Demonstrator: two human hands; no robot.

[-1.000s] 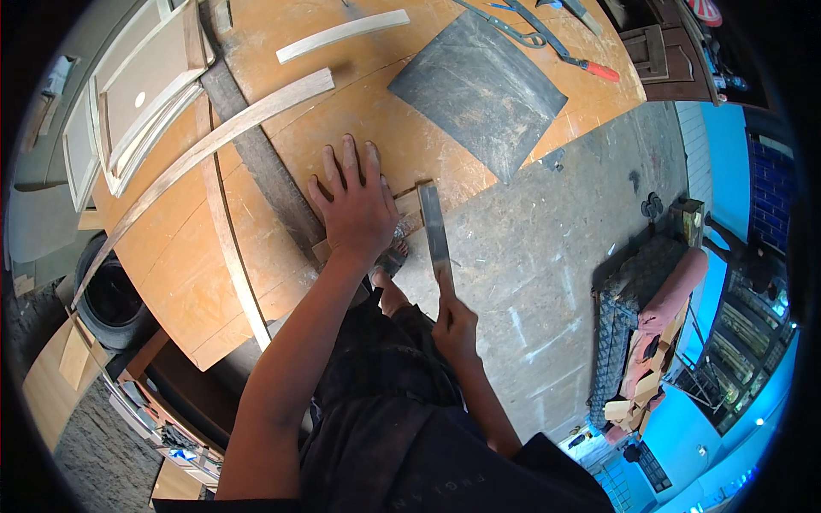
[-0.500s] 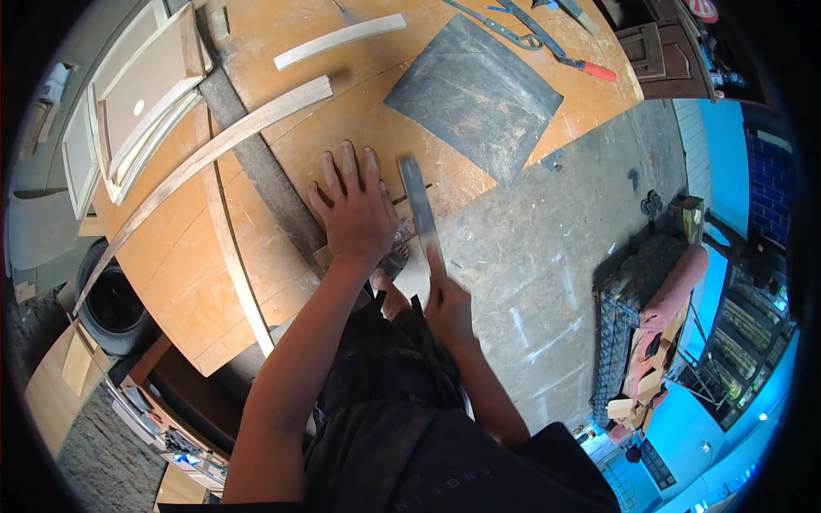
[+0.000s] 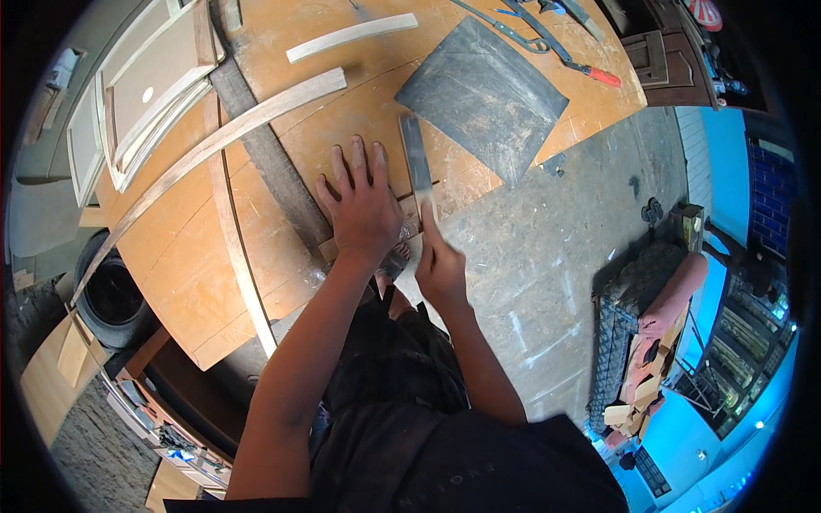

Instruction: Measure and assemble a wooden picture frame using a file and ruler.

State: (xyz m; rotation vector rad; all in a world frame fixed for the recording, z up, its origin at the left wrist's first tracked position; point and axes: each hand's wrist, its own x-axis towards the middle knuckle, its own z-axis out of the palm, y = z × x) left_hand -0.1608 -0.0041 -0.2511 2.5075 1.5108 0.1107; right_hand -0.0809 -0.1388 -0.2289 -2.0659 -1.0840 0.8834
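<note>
My left hand (image 3: 364, 214) lies palm down near the front edge of the orange worktop (image 3: 177, 269), fingers spread, pressing over a short wooden piece (image 3: 412, 218). Beside it, my right hand (image 3: 440, 269) is closed on a long, flat metal file (image 3: 415, 150), which crosses that piece and points forward onto the worktop, slightly blurred. A dark gray rectangular sheet (image 3: 481, 98) lies just beyond the file. Left of my hands are a long pale wooden strip (image 3: 188, 162) and a dark board (image 3: 282, 184); a shorter strip (image 3: 351, 36) lies farther back.
Pale framed panels (image 3: 150, 94) are stacked at the left. Cutting tools with a red handle (image 3: 603, 75) lie at the back right. A black tire (image 3: 115, 295) is left of the worktop, over the concrete floor (image 3: 522, 282). A quilted bundle with pink padding (image 3: 667, 299) sits at the right.
My right hand has pushed the file forward and slightly left, so its tip now reaches farther over the worktop. My left hand has stayed spread in nearly the same place.
</note>
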